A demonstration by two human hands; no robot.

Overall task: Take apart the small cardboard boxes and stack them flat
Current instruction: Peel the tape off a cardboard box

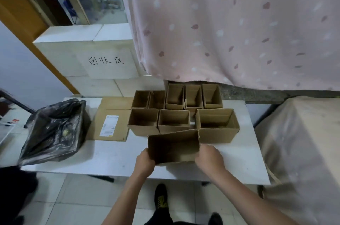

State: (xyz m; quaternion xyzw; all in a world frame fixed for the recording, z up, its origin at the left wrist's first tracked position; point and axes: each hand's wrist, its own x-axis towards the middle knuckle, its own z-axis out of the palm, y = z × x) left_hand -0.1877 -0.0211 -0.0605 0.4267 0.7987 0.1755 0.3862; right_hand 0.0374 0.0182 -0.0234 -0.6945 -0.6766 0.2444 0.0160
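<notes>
Holding box point(173, 146) with both hands, left point(145, 160) and right point(208, 157), fingers clamped on its ends; rough squashing might knock neighbouring boxes point(173, 120) off the surface point(110, 156).

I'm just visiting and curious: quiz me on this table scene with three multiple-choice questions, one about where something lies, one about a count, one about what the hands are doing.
1. Where does the flattened carton with the white label lie?
A. left of the open boxes
B. inside the black bin bag
C. on the floor

2. How many open boxes stand on the table, apart from the held one?
A. three
B. eight
C. twelve

3. What are the hands doing?
A. both hang idle
B. both grip one box
C. one holds scissors

Answers: 1 A, it lies between the black bin bag and the boxes. 2 B, five at the back, three in front. 3 B, the left hand and right hand grip the ends of the held box.
</notes>
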